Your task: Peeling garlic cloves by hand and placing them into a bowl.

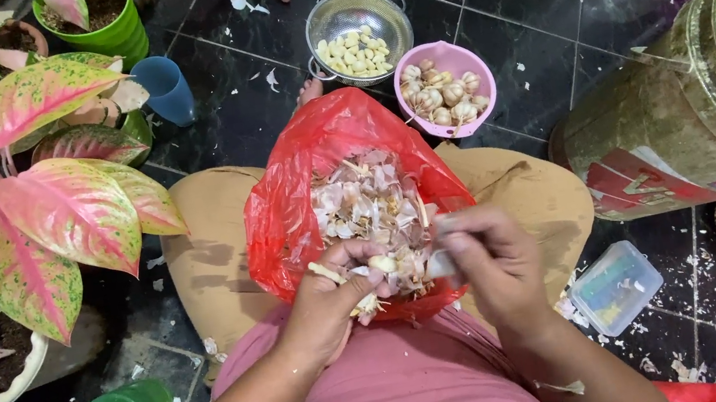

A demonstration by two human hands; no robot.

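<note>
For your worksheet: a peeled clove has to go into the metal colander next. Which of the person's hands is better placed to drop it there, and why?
Probably the left hand: it holds the garlic clove over the red bag of skins. The metal colander lies straight ahead, slightly nearer its side. The right hand is busy, seemingly pinching a small blade, though blurred.

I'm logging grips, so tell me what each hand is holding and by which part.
The left hand pinches a garlic clove between its fingertips above the red bag of skins. The right hand grips something pale at its fingertips; what it is cannot be told.
</note>
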